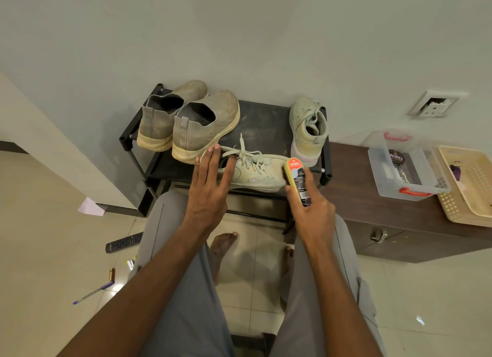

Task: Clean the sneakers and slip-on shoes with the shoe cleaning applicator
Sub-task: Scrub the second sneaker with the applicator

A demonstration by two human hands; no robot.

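On the black shoe rack before us, a pair of slip-on shoes stands at the left. Our left hand lies flat, fingers straight, on the heel of a sneaker lying on its side. Our right hand grips the shoe cleaning applicator, its tip at the toe. We should probably hold the heel steady and stroke evenly. A second sneaker stands at the right.
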